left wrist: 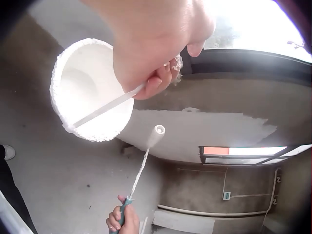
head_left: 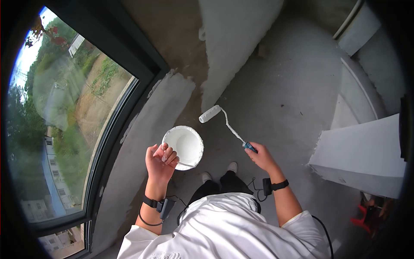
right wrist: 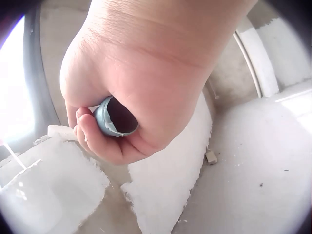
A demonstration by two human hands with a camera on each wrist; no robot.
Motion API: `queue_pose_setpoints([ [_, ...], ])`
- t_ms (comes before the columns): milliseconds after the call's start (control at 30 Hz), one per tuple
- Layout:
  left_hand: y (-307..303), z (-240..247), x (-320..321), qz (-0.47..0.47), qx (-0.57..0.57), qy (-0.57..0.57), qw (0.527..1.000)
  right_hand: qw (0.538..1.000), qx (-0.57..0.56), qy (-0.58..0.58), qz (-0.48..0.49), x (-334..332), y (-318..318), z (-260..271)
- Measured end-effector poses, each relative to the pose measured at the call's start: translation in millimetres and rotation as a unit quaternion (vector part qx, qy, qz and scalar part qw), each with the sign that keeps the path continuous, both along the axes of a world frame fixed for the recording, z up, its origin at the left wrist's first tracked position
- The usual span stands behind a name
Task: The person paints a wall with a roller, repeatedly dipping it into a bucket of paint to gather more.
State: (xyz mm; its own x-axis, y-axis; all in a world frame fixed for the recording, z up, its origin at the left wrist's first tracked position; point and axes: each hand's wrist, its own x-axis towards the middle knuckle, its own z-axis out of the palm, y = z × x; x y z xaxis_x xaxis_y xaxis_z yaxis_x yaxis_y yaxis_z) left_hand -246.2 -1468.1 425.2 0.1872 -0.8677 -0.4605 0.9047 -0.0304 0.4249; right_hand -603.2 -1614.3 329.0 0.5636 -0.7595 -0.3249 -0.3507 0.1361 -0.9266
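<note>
L hand (head_left: pixel 160 162): fingers curled round thin, paint-caked bail (left wrist: pixel 105 108) of round bucket (head_left: pixel 182 127), which hangs from it near the window wall. Bucket inside smooth white, rim crusty. R hand (head_left: pixel 261 156): fist tight on roller's blue plastic grip (head_left: pixel 250 147); hollow butt end shows in wrist view. Thin bent shaft, white-spattered, leads to fuzzy cyl. sleeve (head_left: pixel 210 114), just past bucket, not touching. Rough grey wall (head_left: pixel 172 26) w/ ragged white patches; dark window frame (head_left: pixel 142 56).

A dark-framed window (head_left: pixel 64 129) shows greenery at left, a bare wall (head_left: pixel 172 26) bears white paint patches (head_left: pixel 233 39) above the grey floor (head_left: pixel 280 99), and a white block (head_left: pixel 366 155) stands at right beside something red (head_left: pixel 361 218).
</note>
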Motion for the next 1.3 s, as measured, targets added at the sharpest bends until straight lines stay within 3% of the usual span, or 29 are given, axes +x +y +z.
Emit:
queue_pose_setpoints([
  [33, 1.7, -7.2, -2.2, 0.016, 0.015, -0.001, 1.0, 0.993, 0.106, -0.03, -0.032, 5.7, -9.6, -14.2],
  [133, 11.9, -32.5, -7.3, 0.051, 0.055, 0.005, 0.997, 0.971, 0.219, -0.077, -0.053, 29.9, -34.6, -66.3],
  [333, 28.4, -71.9, -12.8, 0.125, 0.126, 0.013, 0.984, 0.946, 0.274, -0.158, -0.072, 104.8, -61.2, -177.1],
  [667, 52.9, -152.6, 5.4, 0.228, 0.183, 0.009, 0.956, 0.923, 0.319, -0.196, -0.09, 200.7, -68.3, -326.5],
  [767, 60.9, -186.7, 15.5, 0.213, 0.158, 0.02, 0.964, 0.933, 0.296, -0.173, -0.108, 223.3, -72.5, -330.4],
  [967, 62.5, -225.2, 27.6, 0.176, 0.127, 0.041, 0.975, 0.91, 0.313, -0.22, -0.159, 258.0, -80.1, -338.9],
  [1033, 51.1, -219.8, 25.3, 0.185, 0.247, -0.007, 0.951, 0.922, 0.292, -0.202, -0.152, 264.4, -75.9, -336.4],
  [1133, 56.0, -233.1, 35.5, 0.154, 0.191, 0.051, 0.968, 0.921, 0.293, -0.207, -0.15, 273.1, -73.0, -329.0],
  [1300, 55.3, -245.1, 41.1, 0.133, 0.231, 0.061, 0.962, 0.915, 0.308, -0.223, -0.139, 284.0, -81.4, -327.2],
])
